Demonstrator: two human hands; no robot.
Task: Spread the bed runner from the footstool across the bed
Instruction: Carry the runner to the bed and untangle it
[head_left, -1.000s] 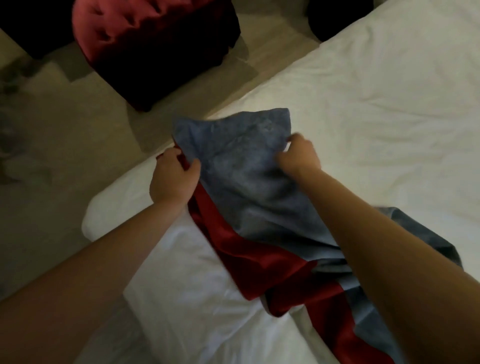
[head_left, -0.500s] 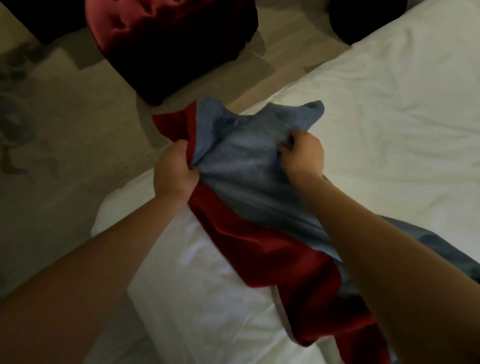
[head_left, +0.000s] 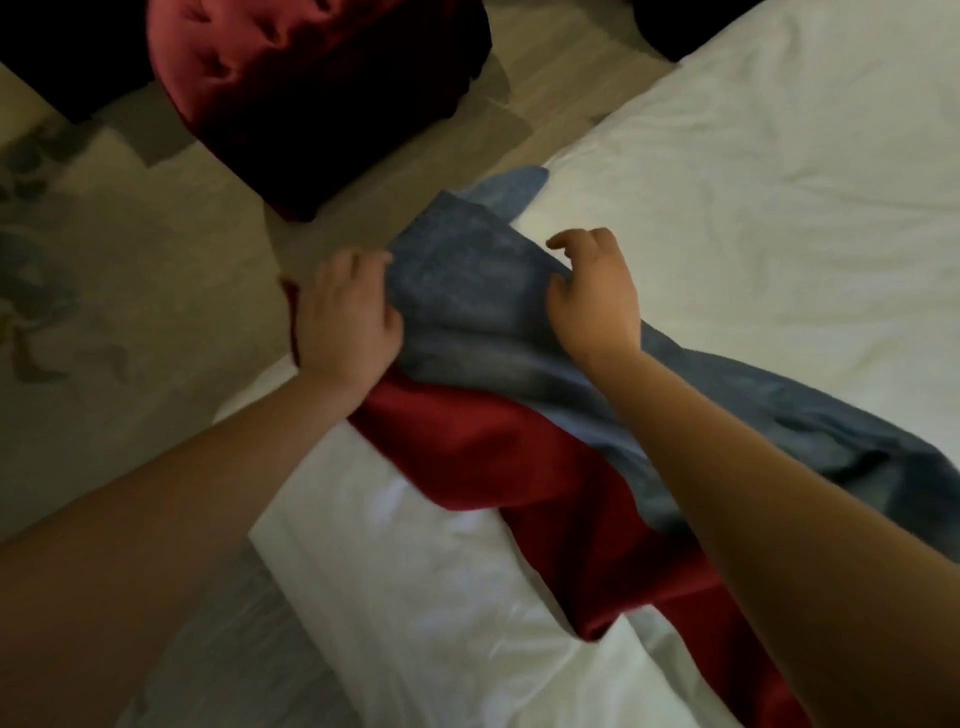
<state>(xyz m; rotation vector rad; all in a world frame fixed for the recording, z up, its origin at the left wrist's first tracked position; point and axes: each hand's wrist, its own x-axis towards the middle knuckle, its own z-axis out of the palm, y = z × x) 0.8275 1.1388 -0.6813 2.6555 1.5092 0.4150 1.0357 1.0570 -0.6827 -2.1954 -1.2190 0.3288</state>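
The bed runner (head_left: 467, 301), blue-grey on one side and red on the other, lies bunched in a diagonal band over the corner of the white bed (head_left: 753, 182). Its far end reaches the bed's edge, and a blue corner pokes out towards the floor. My left hand (head_left: 345, 317) grips the runner's left edge at that end, fingers curled over the blue cloth. On the runner's right edge rests my right hand (head_left: 597, 291), its fingers loosely bent over the sheet and pinching no cloth. The red tufted footstool (head_left: 311, 104) stands on the floor beyond.
Beige carpet with a faint dark pattern (head_left: 104, 291) lies left of the bed. A dark object (head_left: 670, 26) sits at the top by the bed's far edge. The white duvet is wrinkled on both sides of the runner.
The runner's far end has come down from mid-air onto the bed corner. My right hand has loosened its grip and now rests on the cloth; my left hand still holds the edge.
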